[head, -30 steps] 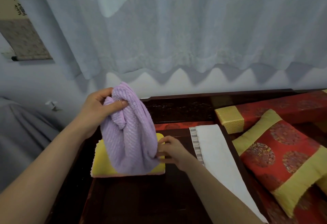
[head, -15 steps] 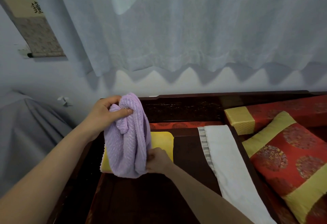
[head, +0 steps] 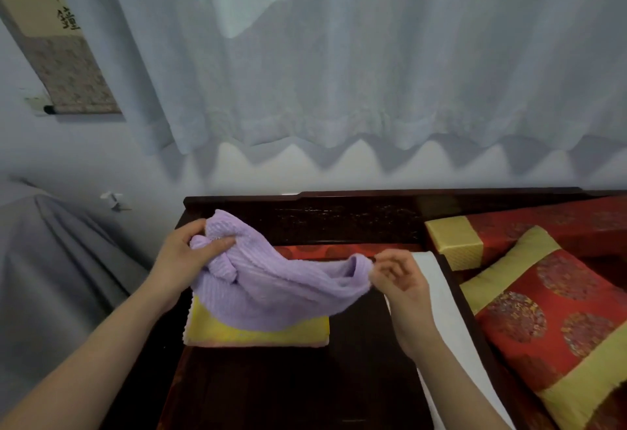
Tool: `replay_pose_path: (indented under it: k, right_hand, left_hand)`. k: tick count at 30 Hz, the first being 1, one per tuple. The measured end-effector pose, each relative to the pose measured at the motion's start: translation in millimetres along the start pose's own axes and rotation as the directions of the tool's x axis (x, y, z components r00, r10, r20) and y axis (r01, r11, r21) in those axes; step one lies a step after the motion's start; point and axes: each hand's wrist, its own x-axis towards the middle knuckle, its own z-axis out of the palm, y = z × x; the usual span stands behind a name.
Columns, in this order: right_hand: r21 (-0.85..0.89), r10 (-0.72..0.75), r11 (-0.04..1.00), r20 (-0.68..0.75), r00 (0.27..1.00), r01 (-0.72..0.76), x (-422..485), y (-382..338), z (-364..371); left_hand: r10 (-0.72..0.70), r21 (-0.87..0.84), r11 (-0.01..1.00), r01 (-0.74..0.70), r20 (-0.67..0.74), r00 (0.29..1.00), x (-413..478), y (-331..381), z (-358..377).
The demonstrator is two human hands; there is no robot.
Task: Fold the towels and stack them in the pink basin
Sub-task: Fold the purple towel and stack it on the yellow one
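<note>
A lilac ribbed towel [head: 278, 287] hangs stretched between both hands above the dark wooden table [head: 356, 361]. My left hand [head: 183, 256] grips a bunched end of it at the left. My right hand [head: 397, 277] pinches the opposite corner at the right. Under the lilac towel lies a folded yellow towel [head: 258, 331] flat on the table. A long white towel [head: 444, 311] with a striped edge lies along the table's right side, partly behind my right forearm. No pink basin is in view.
Red and gold cushions [head: 543, 304] fill the right side. A dark carved wooden backboard [head: 339, 216] runs behind the table. A grey cloth-covered shape [head: 51, 260] stands at the left. White curtains [head: 339, 56] and a scroll [head: 57, 39] hang on the wall.
My right hand took a lower corner of the lilac towel and pulled it out to the right, spreading the hanging towel sideways. My left hand dropped a little while keeping its hold.
</note>
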Motion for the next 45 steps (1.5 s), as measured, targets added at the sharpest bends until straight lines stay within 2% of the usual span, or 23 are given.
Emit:
replay_pose_path:
  k: [2, 3, 4, 5, 6, 8, 10, 13, 16, 21, 24, 26, 28, 33, 35, 38, 40, 43, 45]
  right_hand:
    - [-0.365, 0.079, 0.930, 0.082, 0.994, -0.044, -3, 22, -12]
    - [-0.550, 0.172, 0.832, 0.129, 0.977, -0.074, -5, 34, -16]
    - [-0.676, 0.277, 0.729, 0.147, 0.950, -0.108, -7, 42, -17]
    - [-0.729, 0.345, 0.670, 0.140, 0.928, -0.140, -7, 45, -16]
    - [-0.728, 0.366, 0.666, 0.127, 0.922, -0.164, -6, 43, -13]
    - [-0.602, 0.302, 0.783, 0.152, 0.941, -0.155, 0, 26, 0]
    - [-0.447, 0.191, 0.891, 0.210, 0.959, -0.079, 7, 2, 23]
    - [-0.279, 0.024, 0.959, 0.254, 0.967, 0.050, 14, -27, 52]
    - [-0.204, -0.068, 0.972, 0.218, 0.974, 0.113, 18, -37, 63]
    - [-0.319, -0.197, 0.914, 0.195, 0.961, 0.252, 27, -32, 64]
    - [-0.353, -0.218, 0.910, 0.042, 0.975, 0.219, 56, -34, 38]
    - [-0.442, -0.228, 0.880, -0.070, 0.971, 0.174, 81, -39, 7]
    - [-0.529, -0.252, 0.834, -0.115, 0.961, 0.156, 102, -45, -24]
    - [-0.633, -0.316, 0.742, -0.037, 0.948, 0.223, 127, -56, -49]
    - [-0.604, -0.342, 0.760, -0.059, 0.938, 0.240, 131, -64, -49]
    - [-0.473, -0.389, 0.823, -0.063, 0.919, 0.315, 128, -80, -52]
    - [-0.365, -0.373, 0.866, -0.015, 0.928, 0.342, 120, -92, -56]
    - [-0.243, -0.240, 0.932, 0.135, 0.961, 0.267, 100, -105, -68]
    - [-0.218, -0.173, 0.949, 0.249, 0.953, 0.229, 78, -105, -81]
  left_hand:
    - [0.042, 0.002, 0.999, -0.042, -0.031, 0.999, -2, -1, 8]
    - [0.059, 0.008, 0.998, -0.059, -0.022, 0.998, -3, -1, 10]
    - [0.075, 0.026, 0.997, -0.075, 0.007, 0.997, -4, -1, 14]
    - [0.091, 0.053, 0.994, -0.093, 0.043, 0.995, -5, 0, 20]
    - [0.108, 0.080, 0.990, -0.115, 0.079, 0.991, -7, 1, 26]
    - [0.146, 0.142, 0.975, -0.168, 0.153, 0.977, -9, 2, 39]
    - [0.196, 0.168, 0.958, -0.232, 0.207, 0.959, -11, 6, 51]
    - [0.243, 0.152, 0.946, -0.287, 0.253, 0.936, -14, 17, 65]
    - [0.284, 0.124, 0.939, -0.321, 0.244, 0.927, -13, 21, 71]
    - [0.256, 0.120, 0.949, -0.293, 0.250, 0.934, -8, 22, 65]
    - [0.152, 0.126, 0.975, -0.183, 0.219, 0.964, 6, 25, 39]
    - [0.083, 0.099, 0.989, -0.108, 0.226, 0.970, 18, 23, 11]
    - [0.057, 0.068, 0.995, -0.077, 0.257, 0.965, 26, 22, -13]
    - [0.089, 0.128, 0.986, -0.110, 0.159, 0.983, 49, 22, -23]
    - [0.068, 0.022, 0.997, -0.071, 0.112, 0.991, 53, 27, -21]
    - [0.030, -0.181, 0.983, -0.015, 0.082, 0.996, 48, 43, -21]
    - [0.049, -0.240, 0.971, -0.022, 0.106, 0.993, 42, 52, -24]
    - [0.068, -0.272, 0.962, -0.003, 0.233, 0.970, 21, 61, -33]
    - [0.033, -0.245, 0.969, 0.043, 0.295, 0.955, 1, 59, -35]
